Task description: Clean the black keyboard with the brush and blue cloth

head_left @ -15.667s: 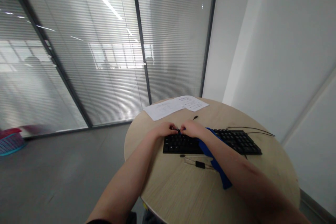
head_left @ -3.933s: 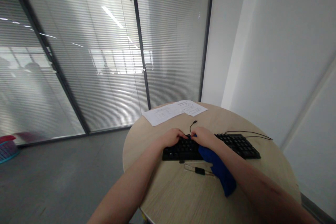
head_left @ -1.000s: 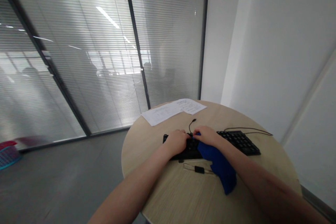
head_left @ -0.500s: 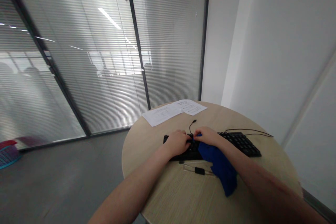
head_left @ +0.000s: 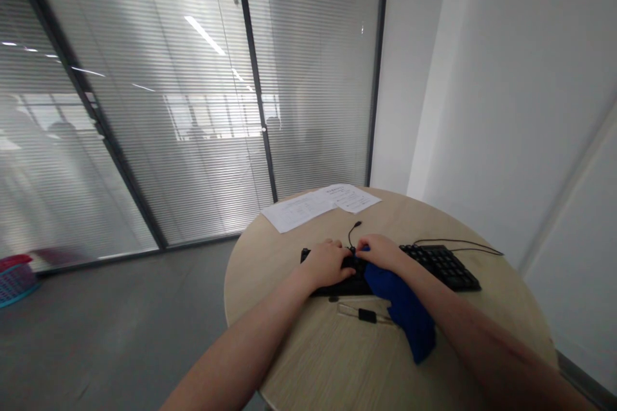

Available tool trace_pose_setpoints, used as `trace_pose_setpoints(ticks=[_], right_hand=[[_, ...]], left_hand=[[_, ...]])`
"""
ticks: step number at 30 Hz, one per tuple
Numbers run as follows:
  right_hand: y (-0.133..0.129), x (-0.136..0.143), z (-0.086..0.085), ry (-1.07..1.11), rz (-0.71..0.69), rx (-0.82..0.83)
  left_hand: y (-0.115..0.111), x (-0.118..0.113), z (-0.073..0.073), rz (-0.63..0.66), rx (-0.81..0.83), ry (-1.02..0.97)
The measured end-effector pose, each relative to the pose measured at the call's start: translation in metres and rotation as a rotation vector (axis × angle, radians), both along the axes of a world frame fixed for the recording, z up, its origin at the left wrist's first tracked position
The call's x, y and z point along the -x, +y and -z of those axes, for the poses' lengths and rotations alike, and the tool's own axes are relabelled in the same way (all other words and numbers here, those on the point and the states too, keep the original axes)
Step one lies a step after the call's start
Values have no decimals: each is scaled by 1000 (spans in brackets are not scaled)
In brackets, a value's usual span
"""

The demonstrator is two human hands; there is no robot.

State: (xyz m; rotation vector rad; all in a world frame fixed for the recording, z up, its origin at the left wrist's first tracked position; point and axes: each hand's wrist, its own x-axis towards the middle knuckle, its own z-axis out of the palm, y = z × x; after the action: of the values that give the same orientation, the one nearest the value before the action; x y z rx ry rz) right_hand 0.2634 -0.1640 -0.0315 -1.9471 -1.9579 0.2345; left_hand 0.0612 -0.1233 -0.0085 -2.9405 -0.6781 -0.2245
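Observation:
A black keyboard (head_left: 446,264) lies across the round wooden table (head_left: 299,359). Over its left part rests my left hand (head_left: 330,262), fingers apart on the keys, palm down. My right hand (head_left: 378,250) is closed on a blue cloth (head_left: 409,318), pinching its upper end against the keys beside my left fingertips. The rest of the cloth hangs over the keyboard's front edge onto the table, under my right forearm. In front of the keyboard lies a thin looped item with a black block (head_left: 367,315), its right end meeting the cloth.
Printed papers (head_left: 301,210) lie at the table's far edge. A short black cable (head_left: 354,228) sticks up behind the keyboard, and a longer cable (head_left: 472,245) runs to the right. A basket (head_left: 17,279) stands on the floor at far left. Glass panels with blinds stand behind.
The fingers of my left hand have shifted very slightly on the keys. The view has moved a little; my right hand still holds the cloth in the same place.

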Motion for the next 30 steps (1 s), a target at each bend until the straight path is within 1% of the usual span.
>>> trace_pose_setpoints(ticks=[3,8,12,16,18,20,23,28,30], right_hand=[[0,2,1,-23,46,-13],[1,-2,-1,13,-39,19],[2,0,0,-14,25,6],[3,1,2,-44,79,-21],[3,0,2,-40,72,-27],[3,-2,1,-22,37,-15],[4,-3,1,-5,10,7],[5,-1,3,-41,74,-36],[4,-1,3,-36,43,-31]], left_hand=[[0,0,-1,0,8,-2],[0,0,-1,14,4,-6],[4,0,5,11,-9,-43],[13,1,16,-54,71,-46],[17,1,21,-77,103,-33],[20,1,24,-83,115,-26],[22,0,27,-82,114,-27],[22,0,27,-87,107,-26],[21,0,27,-91,104,-19]])
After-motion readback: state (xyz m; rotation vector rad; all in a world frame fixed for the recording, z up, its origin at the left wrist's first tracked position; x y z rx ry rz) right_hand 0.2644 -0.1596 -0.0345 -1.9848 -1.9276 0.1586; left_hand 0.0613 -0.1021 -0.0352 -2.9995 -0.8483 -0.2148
